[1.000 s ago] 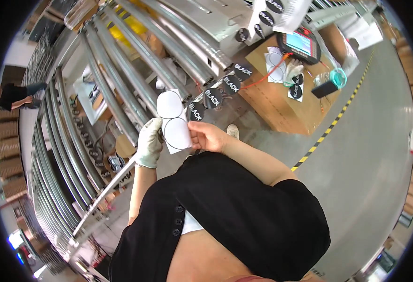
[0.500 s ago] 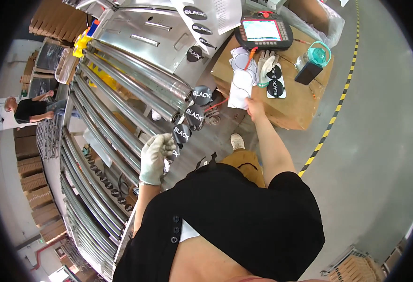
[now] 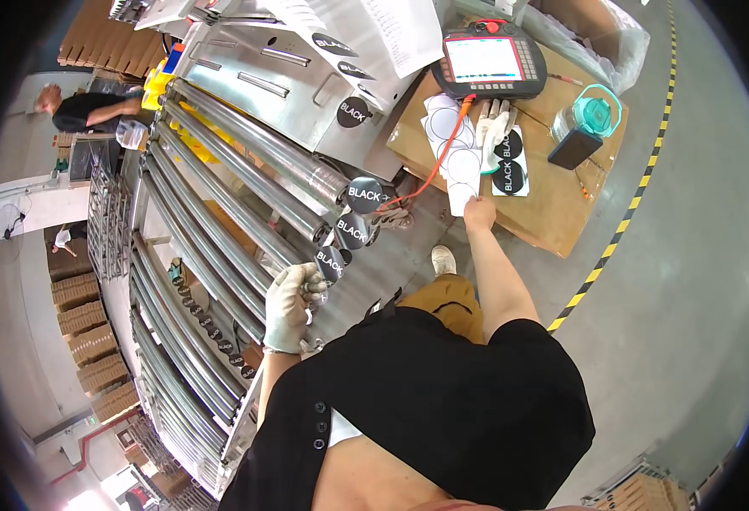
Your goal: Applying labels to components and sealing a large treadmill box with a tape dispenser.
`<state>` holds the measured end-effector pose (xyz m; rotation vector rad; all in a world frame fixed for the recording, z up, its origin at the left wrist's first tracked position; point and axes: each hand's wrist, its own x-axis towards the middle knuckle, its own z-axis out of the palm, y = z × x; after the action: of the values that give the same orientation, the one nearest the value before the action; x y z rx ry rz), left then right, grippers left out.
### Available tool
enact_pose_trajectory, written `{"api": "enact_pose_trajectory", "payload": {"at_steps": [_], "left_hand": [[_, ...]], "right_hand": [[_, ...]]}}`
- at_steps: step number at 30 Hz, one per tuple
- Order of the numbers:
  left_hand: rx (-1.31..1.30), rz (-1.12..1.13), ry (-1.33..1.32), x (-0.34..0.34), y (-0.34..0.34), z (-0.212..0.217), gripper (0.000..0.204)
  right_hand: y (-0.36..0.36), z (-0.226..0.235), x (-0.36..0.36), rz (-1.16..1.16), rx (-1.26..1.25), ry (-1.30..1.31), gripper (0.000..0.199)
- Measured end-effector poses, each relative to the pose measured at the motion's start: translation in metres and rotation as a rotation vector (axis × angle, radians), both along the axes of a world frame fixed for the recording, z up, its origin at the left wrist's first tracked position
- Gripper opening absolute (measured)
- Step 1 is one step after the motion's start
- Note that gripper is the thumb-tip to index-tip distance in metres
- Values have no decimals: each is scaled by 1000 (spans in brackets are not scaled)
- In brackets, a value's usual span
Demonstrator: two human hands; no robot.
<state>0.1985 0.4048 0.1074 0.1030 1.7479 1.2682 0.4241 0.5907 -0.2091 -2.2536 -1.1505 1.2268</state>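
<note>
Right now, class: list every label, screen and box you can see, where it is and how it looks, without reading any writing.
Round black labels: on the roller ends, left of centre.
White backing sheet: on the cardboard box, touched by the right hand.
Handheld screen unit: top centre, dark casing, pale display.
Cardboard box: brown, upper right.
Stacked cartons: brown, far left.

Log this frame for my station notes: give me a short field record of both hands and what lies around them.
left hand: gloved, gripping the end of a steel roller
right hand: bare, touching a white backing sheet
surface: cardboard box
nearby: round black stickers, spare glove, pendant controller
roller ends: black round labels
</note>
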Motion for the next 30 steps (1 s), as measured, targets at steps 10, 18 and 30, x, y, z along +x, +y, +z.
{"api": "enact_pose_trajectory", "payload": {"at_steps": [10, 18, 30], "left_hand": [[-48, -48, -8, 2, 4, -9, 20], [-72, -102, 24, 12, 3, -8, 22], [-141, -150, -18, 2, -3, -24, 20]], "right_hand": [[70, 4, -20, 213, -15, -129, 31], [84, 35, -23, -67, 180, -16, 37], [76, 31, 57, 0, 127, -561, 68]]}}
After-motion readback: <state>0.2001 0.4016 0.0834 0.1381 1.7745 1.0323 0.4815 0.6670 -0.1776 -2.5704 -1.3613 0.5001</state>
